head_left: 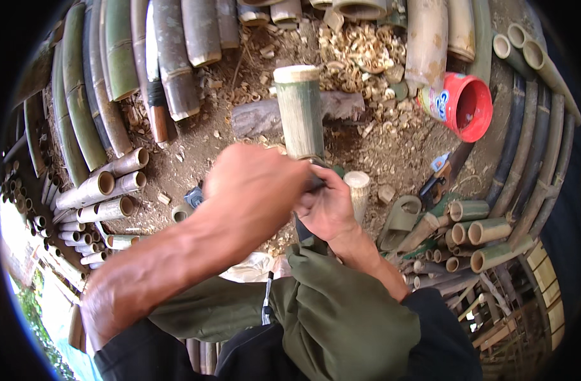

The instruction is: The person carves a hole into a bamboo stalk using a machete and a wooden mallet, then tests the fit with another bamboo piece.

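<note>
Near the middle, my left hand (pixel 252 174) is closed in a fist, its back turned up and its fingers hidden. My right hand (pixel 328 206) sits just beside it, fingers curled round a small dark object (pixel 316 180) whose kind I cannot make out. Right beyond both hands stands a peeled green bamboo piece (pixel 300 117), its pale cut end (pixel 297 73) pointing away from me. Its far part rests on or before a rough dark log (pixel 255 119); the near end is hidden by my hands. A shorter pale bamboo piece (pixel 358 190) is to the right.
Long bamboo poles (pixel 122 60) lie at the back left, cut tubes (pixel 106 184) below them. Shavings (pixel 360 54) cover ground behind the log. At right are a red bucket (pixel 474 108), a saw (pixel 443 174), a green sandal (pixel 398 219) and more tubes (pixel 487 232).
</note>
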Demonstrator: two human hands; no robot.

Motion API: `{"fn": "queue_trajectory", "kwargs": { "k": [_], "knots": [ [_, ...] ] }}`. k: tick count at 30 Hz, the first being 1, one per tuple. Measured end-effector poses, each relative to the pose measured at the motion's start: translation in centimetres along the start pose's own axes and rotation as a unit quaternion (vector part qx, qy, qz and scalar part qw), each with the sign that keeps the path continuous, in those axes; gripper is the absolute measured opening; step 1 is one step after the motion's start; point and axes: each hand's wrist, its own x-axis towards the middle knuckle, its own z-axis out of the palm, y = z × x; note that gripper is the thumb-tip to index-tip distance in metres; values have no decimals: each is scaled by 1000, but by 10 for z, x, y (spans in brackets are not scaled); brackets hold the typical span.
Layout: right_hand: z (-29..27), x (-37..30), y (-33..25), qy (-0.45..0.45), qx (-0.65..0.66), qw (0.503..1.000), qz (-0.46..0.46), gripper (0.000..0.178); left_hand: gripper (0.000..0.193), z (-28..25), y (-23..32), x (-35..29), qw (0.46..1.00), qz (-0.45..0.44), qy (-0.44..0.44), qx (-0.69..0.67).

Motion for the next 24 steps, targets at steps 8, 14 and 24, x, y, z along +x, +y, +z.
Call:
{"fn": "queue_trajectory", "kwargs": {
  "k": [8, 14, 24],
  "knots": [
    [-47, -10, 20, -56, -74, 989, 113, 31, 16, 51, -16, -32, 997, 59, 38, 31],
    [-39, -33, 11, 96, -397, 912, 38, 23, 30, 169, 24, -54, 973, -47, 152, -166],
    [-68, -19, 24, 114, -379, 918, -14, 26, 22, 186, 19, -31, 977, -61, 203, -6]
  ]
}}
